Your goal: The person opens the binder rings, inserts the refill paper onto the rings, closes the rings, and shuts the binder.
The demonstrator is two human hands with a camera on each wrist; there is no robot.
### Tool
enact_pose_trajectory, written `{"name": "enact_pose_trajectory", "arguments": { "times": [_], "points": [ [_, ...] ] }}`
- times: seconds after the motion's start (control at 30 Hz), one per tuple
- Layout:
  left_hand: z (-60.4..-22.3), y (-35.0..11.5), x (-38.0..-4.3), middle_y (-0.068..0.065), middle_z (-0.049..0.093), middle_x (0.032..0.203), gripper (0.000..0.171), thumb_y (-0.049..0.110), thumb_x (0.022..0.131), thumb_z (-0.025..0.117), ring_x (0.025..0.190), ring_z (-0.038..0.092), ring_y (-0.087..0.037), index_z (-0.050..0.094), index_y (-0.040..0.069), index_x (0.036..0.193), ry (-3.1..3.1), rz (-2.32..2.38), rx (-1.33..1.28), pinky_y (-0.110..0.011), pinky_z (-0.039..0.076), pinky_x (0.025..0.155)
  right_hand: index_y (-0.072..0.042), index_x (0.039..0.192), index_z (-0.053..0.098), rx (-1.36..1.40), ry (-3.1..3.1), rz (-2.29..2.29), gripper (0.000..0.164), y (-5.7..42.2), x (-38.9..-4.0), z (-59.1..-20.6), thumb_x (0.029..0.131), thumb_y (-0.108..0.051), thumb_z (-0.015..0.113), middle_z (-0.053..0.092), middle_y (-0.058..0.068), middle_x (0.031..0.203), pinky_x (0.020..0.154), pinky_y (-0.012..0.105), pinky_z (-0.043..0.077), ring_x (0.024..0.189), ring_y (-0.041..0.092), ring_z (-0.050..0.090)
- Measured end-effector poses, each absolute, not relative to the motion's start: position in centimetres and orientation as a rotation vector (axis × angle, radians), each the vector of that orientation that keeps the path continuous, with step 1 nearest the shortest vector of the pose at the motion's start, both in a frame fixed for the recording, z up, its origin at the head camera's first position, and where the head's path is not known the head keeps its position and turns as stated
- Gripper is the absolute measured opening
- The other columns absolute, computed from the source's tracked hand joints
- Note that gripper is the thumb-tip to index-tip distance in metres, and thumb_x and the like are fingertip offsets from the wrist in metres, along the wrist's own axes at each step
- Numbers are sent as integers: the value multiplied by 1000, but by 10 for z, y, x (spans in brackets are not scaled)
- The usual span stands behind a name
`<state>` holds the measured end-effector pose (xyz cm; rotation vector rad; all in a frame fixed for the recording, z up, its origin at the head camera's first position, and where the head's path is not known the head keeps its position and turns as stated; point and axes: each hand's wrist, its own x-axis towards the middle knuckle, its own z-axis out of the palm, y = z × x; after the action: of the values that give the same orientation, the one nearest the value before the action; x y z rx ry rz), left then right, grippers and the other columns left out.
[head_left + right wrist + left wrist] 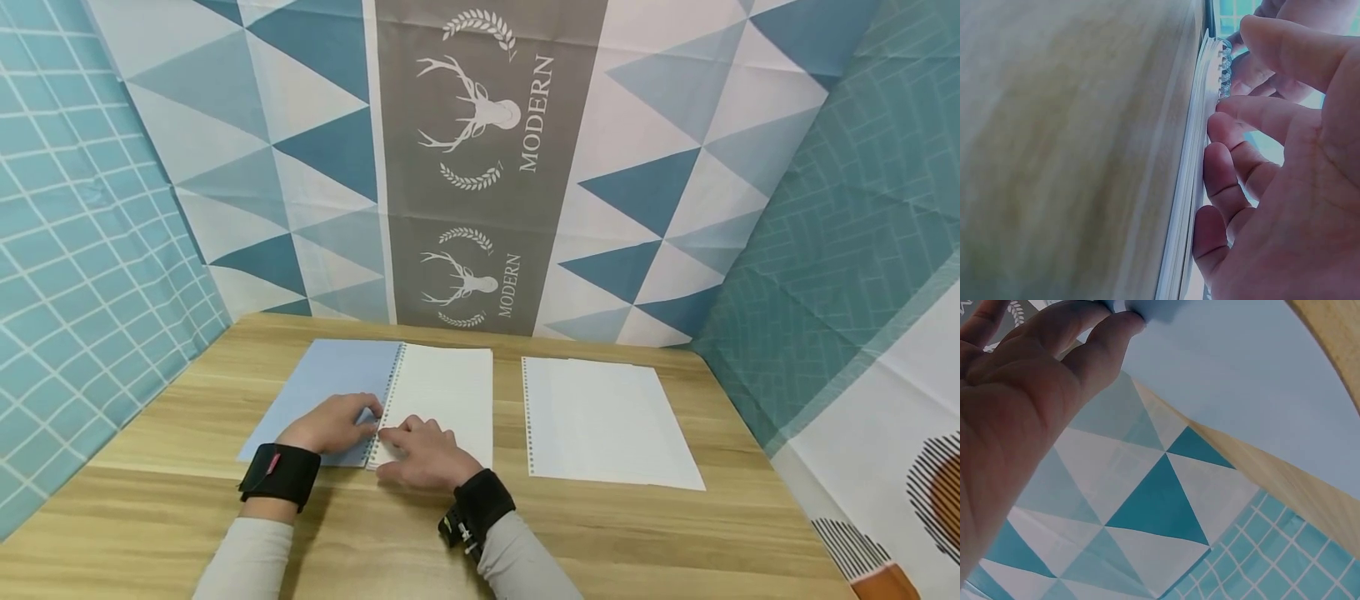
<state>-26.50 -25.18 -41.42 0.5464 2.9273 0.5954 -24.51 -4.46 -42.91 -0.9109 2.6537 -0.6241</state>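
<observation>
A ring-bound notebook (450, 379) lies open on the table, with its blue cover (341, 375) on the left and white pages on the right. Along the fold runs a row of translucent binding rings (1225, 69). My left hand (333, 423) is over the blue cover, thumb and index finger bent towards the rings with a gap between them. From the other side, my right hand (427, 454) touches the page stack with bent fingertips, its index finger at the rings. The left fingertips are partly cut off in the left wrist view.
To the right of the notebook lie loose white sheets (600, 421) with punched holes down their left edge. The wooden table (615, 533) is bordered by patterned cloth (645, 208) behind and at both sides. Each wrist wears a black band (483, 500).
</observation>
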Motion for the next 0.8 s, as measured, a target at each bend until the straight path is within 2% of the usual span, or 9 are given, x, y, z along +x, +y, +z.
{"name": "enact_pose_trajectory", "arguments": {
  "times": [0.27,0.67,0.8],
  "points": [
    [-414,-251,-267,-13,70,114,12,10,95,66,103,63,-28,67,13,106,2930,590,518,-50,50,89,-43,156,35,-930,2670,-564,66,-48,-246,-429,97,-54,60,50,-7,125,84,33,32,104,12,43],
    [-413,-251,-264,-14,70,115,11,12,96,64,103,63,-30,68,11,107,2913,627,515,-49,50,88,-41,155,39,-921,2670,-569,64,-49,-246,-433,97,-53,61,50,-6,125,82,32,31,101,12,42],
    [-412,-251,-264,-15,70,118,13,11,96,62,112,64,-33,68,10,109,2904,633,519,-52,50,93,-41,156,37,-950,2701,-516,67,-50,-242,-430,96,-52,62,51,-6,130,82,31,32,105,12,43]
  ]
}}
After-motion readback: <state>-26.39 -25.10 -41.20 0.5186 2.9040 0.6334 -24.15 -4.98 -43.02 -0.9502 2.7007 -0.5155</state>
